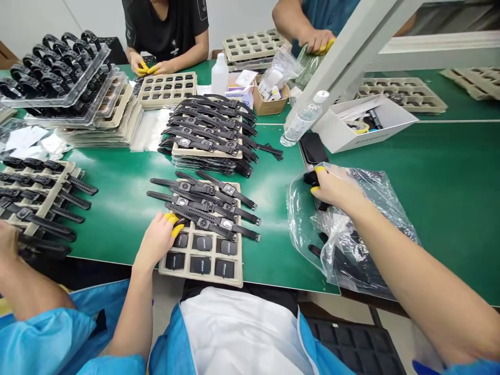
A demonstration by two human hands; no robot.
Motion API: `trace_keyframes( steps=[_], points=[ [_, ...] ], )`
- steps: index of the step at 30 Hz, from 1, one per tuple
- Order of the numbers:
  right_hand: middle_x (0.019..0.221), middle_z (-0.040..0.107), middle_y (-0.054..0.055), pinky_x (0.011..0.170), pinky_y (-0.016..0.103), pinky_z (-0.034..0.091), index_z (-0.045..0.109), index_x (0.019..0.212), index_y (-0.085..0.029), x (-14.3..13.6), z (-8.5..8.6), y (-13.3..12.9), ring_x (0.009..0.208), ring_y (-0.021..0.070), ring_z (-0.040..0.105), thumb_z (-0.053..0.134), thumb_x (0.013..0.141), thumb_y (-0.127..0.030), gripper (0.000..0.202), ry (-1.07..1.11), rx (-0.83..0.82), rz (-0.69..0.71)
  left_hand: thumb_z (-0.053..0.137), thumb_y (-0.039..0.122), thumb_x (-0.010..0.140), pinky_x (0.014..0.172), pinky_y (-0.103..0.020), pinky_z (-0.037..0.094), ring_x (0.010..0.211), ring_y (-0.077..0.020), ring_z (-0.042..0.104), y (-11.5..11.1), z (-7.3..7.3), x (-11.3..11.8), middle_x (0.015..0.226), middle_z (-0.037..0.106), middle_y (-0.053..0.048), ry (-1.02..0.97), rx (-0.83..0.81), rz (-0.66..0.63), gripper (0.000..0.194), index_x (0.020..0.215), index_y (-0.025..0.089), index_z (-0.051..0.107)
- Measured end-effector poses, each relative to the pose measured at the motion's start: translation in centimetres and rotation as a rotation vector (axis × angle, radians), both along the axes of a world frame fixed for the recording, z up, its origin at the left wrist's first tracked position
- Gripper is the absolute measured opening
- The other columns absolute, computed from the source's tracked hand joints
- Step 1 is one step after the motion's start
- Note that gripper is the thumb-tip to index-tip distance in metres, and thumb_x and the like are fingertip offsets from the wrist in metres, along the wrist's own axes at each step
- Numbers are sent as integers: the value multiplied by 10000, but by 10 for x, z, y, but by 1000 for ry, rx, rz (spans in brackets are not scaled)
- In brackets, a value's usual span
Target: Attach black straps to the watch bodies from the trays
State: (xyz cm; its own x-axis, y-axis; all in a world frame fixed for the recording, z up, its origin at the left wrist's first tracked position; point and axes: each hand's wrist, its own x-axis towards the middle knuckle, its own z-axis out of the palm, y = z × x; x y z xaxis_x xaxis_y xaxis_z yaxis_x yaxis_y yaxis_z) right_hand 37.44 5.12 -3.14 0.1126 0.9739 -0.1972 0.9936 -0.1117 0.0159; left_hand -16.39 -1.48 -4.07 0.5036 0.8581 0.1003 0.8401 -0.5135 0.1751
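My left hand (pixel 155 240), with yellow finger cots, is closed in a pinch on a dark watch body (pixel 180 222) at the left side of a beige compartment tray (pixel 239 268). Black square watch bodies (pixel 201 265) sit in the tray's near compartments. Across its far part lie several watches with black straps (pixel 203 204). To the right, my right hand (pixel 338 188) is at the mouth of a clear plastic bag (pixel 375 208), fingers closed on a black strap piece (pixel 311 178). More black straps (pixel 344 263) show through the bag.
Beyond the tray stands a stack of trays with strapped watches (pixel 211 125). A water bottle (pixel 302 121), a white box (pixel 363 125) and a slanting grey post (pixel 347 57) are right of it. A co-worker's arm (pixel 23 281) is close at left, beside another watch tray (pixel 50 200).
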Motion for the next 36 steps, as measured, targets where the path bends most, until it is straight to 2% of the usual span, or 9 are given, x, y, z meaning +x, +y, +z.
trace_keyframes(
  steps=[7, 11, 14, 16, 19, 23, 28, 33, 36],
  points=[
    [1227, 582, 251, 833, 398, 481, 570, 1276, -69, -29, 0, -10, 1006, 342, 637, 557, 927, -208, 375, 46, 44, 9, 482, 332, 1049, 847, -400, 575, 970, -285, 676, -8, 8, -9, 1002, 717, -109, -109, -61, 125, 243, 1126, 184, 659],
    [1407, 541, 182, 1013, 396, 538, 404, 1525, -159, -60, -13, -31, 1211, 317, 638, 635, 918, -276, 660, 370, 49, 193, 471, 422, 1027, 810, -378, 590, 947, -289, 738, -11, 15, -9, 1048, 756, -117, -173, -108, 232, 327, 1143, 180, 658],
    [1574, 411, 222, 1151, 509, 465, 261, 1624, -159, -69, -12, -55, 1434, 384, 477, 659, 903, -299, 835, 405, 125, 264, 516, 455, 991, 779, -356, 597, 917, -283, 766, -14, 20, -11, 1017, 785, -100, -247, -155, 320, 334, 1151, 194, 650],
    [1541, 441, 261, 1138, 559, 458, 319, 1592, -116, -69, -5, -75, 1432, 432, 457, 641, 916, -308, 773, 295, 176, 217, 560, 476, 962, 762, -341, 600, 901, -274, 774, -17, 22, -14, 983, 793, -88, -345, -169, 383, 332, 1136, 204, 637],
    [1266, 622, 248, 893, 516, 572, 529, 1397, -109, -72, 4, -105, 1131, 426, 650, 583, 983, -415, 518, 148, 116, 51, 640, 489, 915, 779, -343, 600, 850, -251, 764, -16, 24, -10, 914, 782, -69, -541, -175, 432, 344, 1101, 200, 620],
    [1044, 666, 185, 638, 405, 534, 633, 1080, -156, -90, 1, -127, 879, 357, 697, 520, 1035, -413, 283, 27, -64, 14, 730, 443, 881, 813, -333, 600, 821, -194, 725, -1, 29, 27, 953, 747, -45, -886, -180, 393, 329, 1078, 198, 633],
    [980, 690, 178, 611, 378, 495, 633, 1054, -150, -92, -14, -128, 833, 341, 715, 480, 990, -210, 176, 73, -34, -27, 866, 476, 792, 644, -253, 573, 705, -132, 681, 27, 42, 91, 917, 713, -15, -1336, -381, 283, 406, 996, 194, 657],
    [874, 726, 110, 687, 444, 569, 610, 1206, -203, -80, 3, -118, 731, 305, 706, 490, 1021, -421, 310, 686, 261, -136, 914, 483, 753, 561, -230, 560, 793, -178, 746, 49, 62, 127, 1076, 770, -90, -1606, -723, 124, 497, 981, 190, 582],
    [926, 691, 87, 698, 453, 596, 642, 1040, -265, -96, 32, -103, 778, 288, 690, 630, 950, -544, 293, 1000, 508, -131, 913, 452, 767, 485, -177, 482, 659, -124, 694, 59, 69, 141, 927, 774, -53, -1625, -766, 91, 495, 958, 195, 536]
  ],
)
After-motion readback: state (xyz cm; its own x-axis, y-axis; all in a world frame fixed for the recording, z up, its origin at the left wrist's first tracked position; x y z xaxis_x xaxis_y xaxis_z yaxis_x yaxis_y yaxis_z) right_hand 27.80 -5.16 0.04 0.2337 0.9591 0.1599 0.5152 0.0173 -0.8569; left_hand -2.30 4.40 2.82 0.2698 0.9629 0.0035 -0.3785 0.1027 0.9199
